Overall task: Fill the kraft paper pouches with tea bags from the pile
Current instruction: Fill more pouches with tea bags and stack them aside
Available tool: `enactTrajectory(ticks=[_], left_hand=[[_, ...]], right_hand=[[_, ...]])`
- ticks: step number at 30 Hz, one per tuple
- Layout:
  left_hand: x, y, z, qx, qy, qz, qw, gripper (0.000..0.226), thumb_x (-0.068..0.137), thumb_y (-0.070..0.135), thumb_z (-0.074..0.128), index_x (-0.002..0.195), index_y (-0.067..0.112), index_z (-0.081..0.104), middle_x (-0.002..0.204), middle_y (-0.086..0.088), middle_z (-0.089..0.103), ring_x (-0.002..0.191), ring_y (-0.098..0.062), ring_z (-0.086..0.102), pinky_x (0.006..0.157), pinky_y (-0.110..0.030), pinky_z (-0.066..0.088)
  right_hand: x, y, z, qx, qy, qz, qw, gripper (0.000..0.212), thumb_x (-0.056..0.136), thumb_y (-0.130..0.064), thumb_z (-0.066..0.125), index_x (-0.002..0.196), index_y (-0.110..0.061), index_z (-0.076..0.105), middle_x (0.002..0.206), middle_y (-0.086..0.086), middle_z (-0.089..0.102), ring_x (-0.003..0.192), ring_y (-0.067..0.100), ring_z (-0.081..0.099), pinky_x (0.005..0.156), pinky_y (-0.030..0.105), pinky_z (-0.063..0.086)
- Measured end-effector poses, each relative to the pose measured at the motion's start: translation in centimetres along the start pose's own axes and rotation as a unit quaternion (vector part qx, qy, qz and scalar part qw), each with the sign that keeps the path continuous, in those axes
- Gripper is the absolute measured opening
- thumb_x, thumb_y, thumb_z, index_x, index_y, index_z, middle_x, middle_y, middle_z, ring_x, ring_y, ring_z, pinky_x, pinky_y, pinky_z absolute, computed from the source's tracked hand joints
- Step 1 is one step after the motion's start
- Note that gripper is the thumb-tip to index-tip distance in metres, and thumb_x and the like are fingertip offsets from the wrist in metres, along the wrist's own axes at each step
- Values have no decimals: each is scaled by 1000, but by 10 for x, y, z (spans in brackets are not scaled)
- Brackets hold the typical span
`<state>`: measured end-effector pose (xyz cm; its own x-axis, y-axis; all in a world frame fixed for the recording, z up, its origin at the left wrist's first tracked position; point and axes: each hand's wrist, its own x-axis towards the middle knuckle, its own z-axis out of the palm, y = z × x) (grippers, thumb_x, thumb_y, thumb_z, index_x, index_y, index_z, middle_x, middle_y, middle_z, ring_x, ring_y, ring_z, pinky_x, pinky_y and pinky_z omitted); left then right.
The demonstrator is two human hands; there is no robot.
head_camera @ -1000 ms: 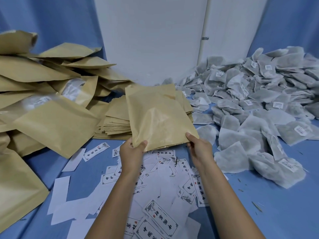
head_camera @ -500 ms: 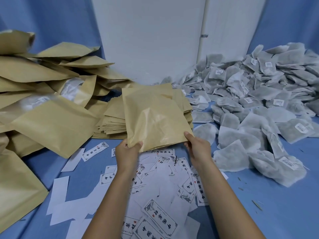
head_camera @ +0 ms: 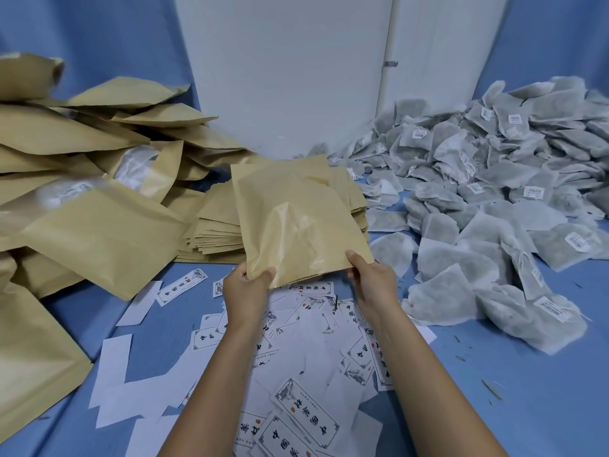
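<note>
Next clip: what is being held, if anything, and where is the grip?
One kraft paper pouch, held by both hands at its near edge: the left hand pinches the near left corner, the right hand the near right corner.

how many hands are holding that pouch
2. The left hand grips the kraft pouch at its near left corner. The right hand grips its near right corner.

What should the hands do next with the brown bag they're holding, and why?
Probably pull the near edge of the pouch apart to open it. The left hand and right hand both pinch that edge, the pouch looks flat, and the tea bag pile lies just to the right, so it likely needs opening before anything goes in.
</note>
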<state>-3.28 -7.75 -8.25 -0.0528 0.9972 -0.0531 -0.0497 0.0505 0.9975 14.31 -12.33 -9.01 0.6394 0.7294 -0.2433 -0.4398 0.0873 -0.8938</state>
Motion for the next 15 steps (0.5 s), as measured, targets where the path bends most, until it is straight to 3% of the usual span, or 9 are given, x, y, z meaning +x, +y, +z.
enactTrajectory(ticks=[2, 5, 7, 11, 15], left_hand=[[0, -1, 1, -3, -2, -2, 1000, 17, 83, 6, 68, 95, 18, 65, 88, 4, 70, 79, -10, 65, 57, -17, 46], [-1, -2, 2, -3, -4, -3, 1000, 18, 83, 7, 68, 98, 19, 66, 91, 4, 70, 83, -12, 66, 59, -18, 45], [-2, -2, 2, -5, -6, 0, 1000, 19, 83, 8, 68, 97, 21, 66, 93, 3, 71, 85, -13, 66, 59, -16, 44], [-6, -1, 6, -8, -10, 11, 1000, 20, 83, 7, 68, 92, 25, 66, 87, 7, 71, 80, -9, 67, 52, -8, 45], [-8, -2, 7, -18, -21, 11, 1000, 24, 83, 7, 68, 86, 30, 65, 89, 8, 71, 83, -8, 67, 65, -17, 45]], right_hand=[[-2, 0, 3, 28, -16, 8, 999, 47, 79, -9, 75, 41, -17, 47, 55, 2, 56, 45, 13, 46, 46, 18, 42], [-3, 2, 7, 7, -13, 2, 1000, 50, 78, -8, 75, 38, -18, 47, 52, 2, 53, 48, 15, 45, 53, 23, 41], [-5, 1, 7, 9, -8, 9, 1000, 45, 78, -7, 74, 46, -14, 44, 55, 5, 53, 51, 17, 44, 59, 26, 40], [-11, 2, 10, 42, -37, 24, 998, 23, 81, -6, 72, 65, -8, 55, 71, 1, 63, 55, 11, 53, 54, 16, 47], [-15, 0, 13, -34, -22, -8, 999, 33, 80, -11, 73, 55, -12, 52, 51, -2, 56, 44, 10, 47, 46, 17, 39]])
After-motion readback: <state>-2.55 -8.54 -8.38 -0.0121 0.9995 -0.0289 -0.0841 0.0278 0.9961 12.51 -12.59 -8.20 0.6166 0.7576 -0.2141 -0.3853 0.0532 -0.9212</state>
